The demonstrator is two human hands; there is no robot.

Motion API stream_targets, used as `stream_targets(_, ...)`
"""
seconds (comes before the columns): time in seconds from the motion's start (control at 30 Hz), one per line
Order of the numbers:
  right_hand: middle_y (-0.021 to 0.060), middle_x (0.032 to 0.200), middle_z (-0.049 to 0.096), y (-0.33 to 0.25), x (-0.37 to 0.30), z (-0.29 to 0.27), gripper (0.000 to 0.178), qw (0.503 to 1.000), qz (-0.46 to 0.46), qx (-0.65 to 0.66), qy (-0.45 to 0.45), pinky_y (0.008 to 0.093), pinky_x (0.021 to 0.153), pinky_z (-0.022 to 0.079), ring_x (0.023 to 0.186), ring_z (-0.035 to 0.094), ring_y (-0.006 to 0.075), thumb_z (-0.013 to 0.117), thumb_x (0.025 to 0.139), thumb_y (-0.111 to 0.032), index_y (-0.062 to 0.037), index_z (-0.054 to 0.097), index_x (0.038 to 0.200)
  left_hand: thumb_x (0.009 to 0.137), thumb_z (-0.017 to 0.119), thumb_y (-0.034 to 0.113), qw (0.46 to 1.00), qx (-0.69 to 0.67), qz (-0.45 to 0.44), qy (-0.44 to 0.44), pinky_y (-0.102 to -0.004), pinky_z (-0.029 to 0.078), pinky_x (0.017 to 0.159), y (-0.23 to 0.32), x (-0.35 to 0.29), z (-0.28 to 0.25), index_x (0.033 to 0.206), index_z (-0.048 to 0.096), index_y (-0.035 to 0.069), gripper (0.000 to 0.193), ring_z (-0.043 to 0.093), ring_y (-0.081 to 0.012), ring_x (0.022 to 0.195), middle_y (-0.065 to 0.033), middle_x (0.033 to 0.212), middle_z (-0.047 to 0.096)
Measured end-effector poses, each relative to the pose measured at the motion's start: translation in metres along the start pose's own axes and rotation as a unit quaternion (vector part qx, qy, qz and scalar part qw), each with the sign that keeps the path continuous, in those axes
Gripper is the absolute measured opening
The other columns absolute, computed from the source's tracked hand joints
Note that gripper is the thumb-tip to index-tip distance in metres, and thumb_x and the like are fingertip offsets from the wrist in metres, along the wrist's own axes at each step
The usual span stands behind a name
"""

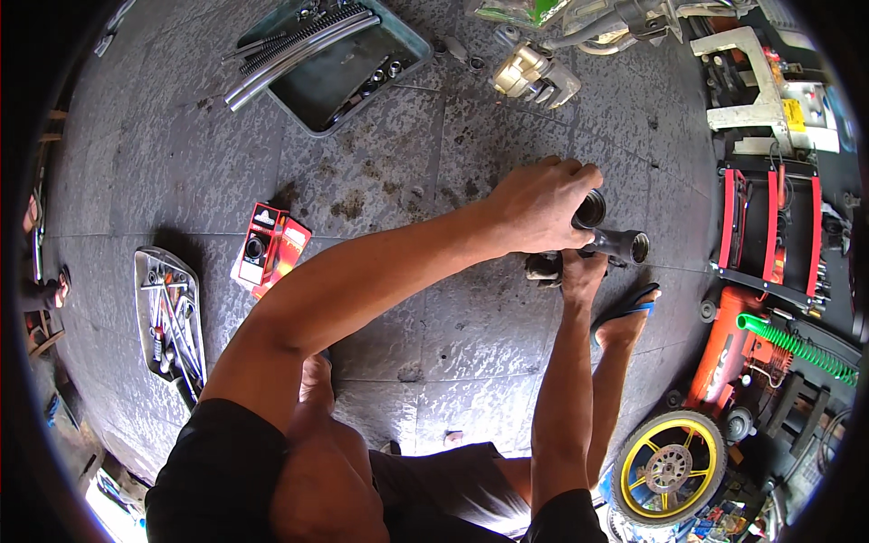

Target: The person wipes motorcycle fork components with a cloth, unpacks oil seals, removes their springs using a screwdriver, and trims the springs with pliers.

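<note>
My left hand [541, 206] reaches across to the right, its fingers curled over a black tube [590, 211] whose round open end faces up. It looks like a motorcycle fork leg. Just below, my right hand [582, 271] is closed around a second black fork leg [619, 244], its open mouth pointing right. The two legs are close together; whether they touch is hidden by my hands. A dark lumpy metal part [543, 268] shows beside my right hand, partly covered.
A tray [308, 125] holds shiny tubes and springs at upper left. Red boxes [262, 249] and a tool tray [143, 281] lie left. A metal caliper-like part [525, 72] sits far ahead. At right stand a red-black tool rack [816, 226] and a yellow wheel [625, 466].
</note>
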State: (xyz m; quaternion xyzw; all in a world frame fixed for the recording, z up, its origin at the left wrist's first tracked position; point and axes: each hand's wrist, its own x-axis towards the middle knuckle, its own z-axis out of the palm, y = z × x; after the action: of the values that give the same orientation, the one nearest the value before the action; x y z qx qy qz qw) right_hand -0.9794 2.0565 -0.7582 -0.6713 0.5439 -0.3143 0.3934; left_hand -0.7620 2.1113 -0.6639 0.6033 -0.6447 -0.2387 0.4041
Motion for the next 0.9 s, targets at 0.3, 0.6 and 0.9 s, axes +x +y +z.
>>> stream_targets(0.3,0.0082,0.111,0.066,-0.003,-0.003,-0.006,0.05,0.999,0.002,0.025,-0.025,0.0329,0.092,0.049,0.1,0.061,0.0165,0.085,0.079,-0.021,0.0005,0.062,0.118,0.075,0.082,0.03,1.0,-0.015,0.001,-0.012,-0.0433,0.055,0.095,-0.002,-0.002,0.001,0.122,0.055,0.004,0.06,0.062,-0.0331,0.115,-0.0178,0.119,0.063)
stream_targets(0.6,0.0085,0.113,0.065,-0.003,-0.005,-0.014,0.061,0.999,0.02,-0.016,-0.046,0.0322,0.092,0.049,0.102,0.061,0.0181,0.089,0.075,-0.025,0.0,0.059,0.123,0.076,0.081,0.028,1.0,-0.008,-0.004,-0.014,-0.0429,0.054,0.096,-0.001,-0.001,-0.002,0.126,0.055,0.003,0.062,0.061,-0.0334,0.116,-0.0182,0.121,0.063)
stream_targets(0.9,0.0128,0.119,0.064,0.002,-0.023,-0.023,0.072,0.999,-0.004,0.023,-0.049,0.0354,0.102,0.043,0.11,0.059,0.0219,0.09,0.073,-0.028,0.001,0.053,0.128,0.076,0.083,0.022,1.0,0.008,0.021,0.021,-0.0426,0.057,0.084,-0.002,-0.005,-0.001,0.112,0.058,0.001,0.049,0.069,-0.0325,0.094,-0.0163,0.098,0.069)
